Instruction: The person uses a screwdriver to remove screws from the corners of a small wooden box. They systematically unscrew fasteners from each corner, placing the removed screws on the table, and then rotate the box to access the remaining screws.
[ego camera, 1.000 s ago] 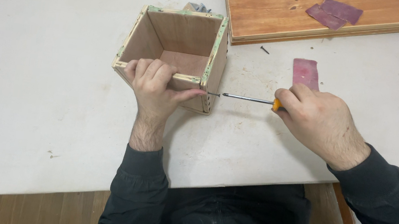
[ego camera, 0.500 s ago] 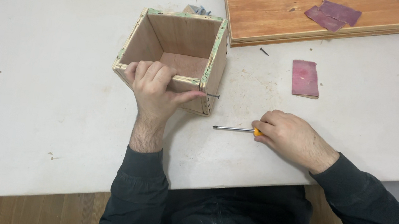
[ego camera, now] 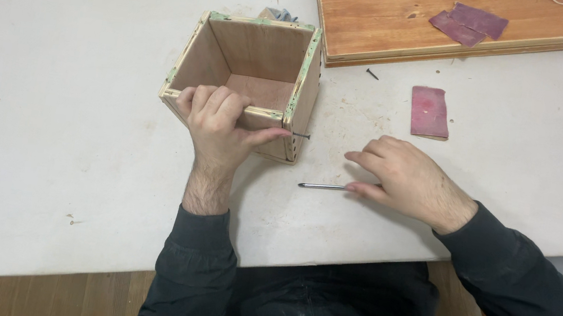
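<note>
Screwdriver (ego camera: 325,186) now lies flat on the white table (ego camera: 65,151); a second ago your right hand (ego camera: 405,181) held its tip at the screw (ego camera: 301,136) in the plywood box (ego camera: 248,81). That hand rests loosely over the handle, fingers slack, gripping nothing. Your left hand (ego camera: 222,125) clamps the box's near wall, thumb beside the screw, which stands partly out.
</note>
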